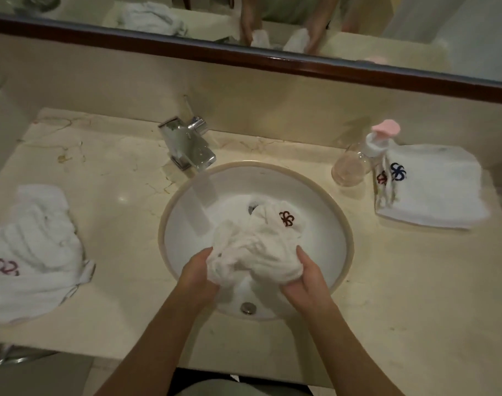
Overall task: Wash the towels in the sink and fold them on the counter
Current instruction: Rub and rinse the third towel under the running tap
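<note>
While bunching towel (255, 250), both hands curled.

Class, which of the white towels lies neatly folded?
The folded towel right of the sink, beside the soap bottle; the others are crumpled.

Both hands are gripping a bunched white towel (255, 250) over the round sink (347, 238): left hand (197, 274) is clutching its left end, right hand (305, 277) its right end. A dark red emblem is showing on the towel's far part. Chrome faucet (187, 147) is standing behind the bowl. A crumpled towel (32, 252) is lying on the counter (124, 224) at left; folded towels (432, 187) are sitting at right, beside a pump bottle (355, 164) with a pink top. The mirror (272, 21) above is reflecting the hands.
</note>
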`<state>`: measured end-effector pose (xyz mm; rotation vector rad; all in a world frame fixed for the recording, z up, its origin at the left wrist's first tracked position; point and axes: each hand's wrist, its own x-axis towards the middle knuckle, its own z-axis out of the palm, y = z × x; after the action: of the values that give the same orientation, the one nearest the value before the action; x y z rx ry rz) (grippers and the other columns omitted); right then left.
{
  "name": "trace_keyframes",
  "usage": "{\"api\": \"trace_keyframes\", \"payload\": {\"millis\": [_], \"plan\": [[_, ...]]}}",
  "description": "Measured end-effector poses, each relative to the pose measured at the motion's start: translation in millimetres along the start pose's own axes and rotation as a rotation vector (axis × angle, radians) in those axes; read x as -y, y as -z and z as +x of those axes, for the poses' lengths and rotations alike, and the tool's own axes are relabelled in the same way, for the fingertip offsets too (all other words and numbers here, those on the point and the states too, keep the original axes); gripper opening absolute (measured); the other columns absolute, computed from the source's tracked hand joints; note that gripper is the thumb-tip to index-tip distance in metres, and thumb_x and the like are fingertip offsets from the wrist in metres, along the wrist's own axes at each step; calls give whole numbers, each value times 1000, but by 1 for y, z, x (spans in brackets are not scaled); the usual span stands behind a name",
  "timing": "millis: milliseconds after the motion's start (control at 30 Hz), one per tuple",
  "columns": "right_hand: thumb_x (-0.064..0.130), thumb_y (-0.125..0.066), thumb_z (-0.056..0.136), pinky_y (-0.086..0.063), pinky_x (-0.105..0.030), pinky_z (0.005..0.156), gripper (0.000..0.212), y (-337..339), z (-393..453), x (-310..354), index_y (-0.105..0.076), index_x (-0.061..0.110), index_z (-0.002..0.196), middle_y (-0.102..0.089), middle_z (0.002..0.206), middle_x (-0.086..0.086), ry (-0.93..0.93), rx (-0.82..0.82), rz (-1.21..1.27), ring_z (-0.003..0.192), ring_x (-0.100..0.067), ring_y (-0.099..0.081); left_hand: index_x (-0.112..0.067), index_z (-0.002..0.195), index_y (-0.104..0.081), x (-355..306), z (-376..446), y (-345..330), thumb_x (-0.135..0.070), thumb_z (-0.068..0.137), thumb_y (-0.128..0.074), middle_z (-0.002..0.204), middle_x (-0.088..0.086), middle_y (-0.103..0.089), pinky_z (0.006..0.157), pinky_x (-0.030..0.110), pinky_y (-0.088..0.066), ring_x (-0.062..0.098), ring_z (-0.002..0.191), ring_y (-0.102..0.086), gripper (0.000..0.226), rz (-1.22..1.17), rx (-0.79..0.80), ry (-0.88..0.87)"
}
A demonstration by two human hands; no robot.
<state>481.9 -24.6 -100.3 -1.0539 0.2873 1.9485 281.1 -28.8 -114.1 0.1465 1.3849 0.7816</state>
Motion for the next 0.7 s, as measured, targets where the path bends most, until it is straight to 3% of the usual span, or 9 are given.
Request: {"api": "trace_keyframes", "payload": {"millis": [67, 133, 200, 300, 367, 467, 567, 600, 700], "plan": [[40, -43, 105, -61, -40, 79, 48, -4, -5, -14, -63, 4, 131, -68, 125, -18, -51, -90, -249, 104, -30, -71, -6, 102, -69, 1, 4, -11, -28, 99, -54, 96, 11, -71, 82, 31, -54, 22, 88, -66, 27, -40, 1, 47], [40, -46, 105, -58, -37, 86, 43, -11, -2, -31, -67, 9, 126, -74, 114, -8, 97, -133, -678, 101, -19, -72, -8, 117, -69, -4, 8, -24, -54, 94, -52, 116, 16, -70, 98, 39, -48, 29, 106, -65, 54, 24, 30, 99], [41, -46, 104, -51, -39, 101, 37, -26, 6, -44, -66, 14, 122, -71, 116, 1, 328, -161, -1058, 109, -14, -66, -12, 127, -65, -1, 5, -39, -62, 96, -42, 126, 12, -66, 104, 37, -44, 27, 114, -62, 63, 412, -4, 0], [43, -41, 105, -45, -34, 104, 41, -42, 31, -40, -62, 13, 122, -65, 120, 5, 498, -357, -923, 112, -13, -60, -18, 129, -62, 13, -22, -50, -44, 107, -25, 127, 5, -64, 90, 27, -42, 20, 110, -60, 50, 910, 29, -361], [54, -42, 96, -50, -39, 98, 56, -53, 37, -43, -66, 8, 116, -71, 111, -2, 467, -346, -934, 104, -18, -65, -14, 125, -63, 6, -19, -41, -40, 108, -22, 124, 9, -65, 92, 29, -44, 22, 107, -60, 51, 853, -20, -317], [47, -41, 87, -52, -38, 80, 50, -60, 31, -77, -69, 6, 87, -71, 83, -8, 517, -199, -1203, 80, -21, -66, -9, 123, -65, -22, 19, -21, -46, 107, -25, 123, 15, -66, 96, 35, -45, 28, 107, -60, 56, 563, -187, -116], [41, -41, 95, -49, -39, 79, 37, -57, 52, -67, -63, 17, 76, -67, 80, -3, 561, -471, -980, 82, -26, -64, -13, 129, -63, -15, -3, -27, -50, 105, -23, 124, 11, -66, 98, 36, -45, 26, 113, -61, 59, 833, -17, -257], [35, -42, 97, -47, -40, 74, 33, -56, 60, -59, -58, 19, 72, -62, 75, -1, 497, -552, -946, 78, -25, -60, -16, 130, -62, -4, -11, -26, -50, 105, -23, 123, 7, -66, 97, 34, -45, 23, 112, -61, 58, 885, 43, -307], [18, -45, 100, -39, -27, 67, 26, -65, 53, -66, -55, 19, 76, -60, 78, -3, 460, -395, -1228, 73, -16, -53, -12, 121, -66, -18, 2, -16, -45, 106, -27, 118, 10, -68, 84, 27, -41, 20, 98, -60, 53, 766, -66, -209]]}}
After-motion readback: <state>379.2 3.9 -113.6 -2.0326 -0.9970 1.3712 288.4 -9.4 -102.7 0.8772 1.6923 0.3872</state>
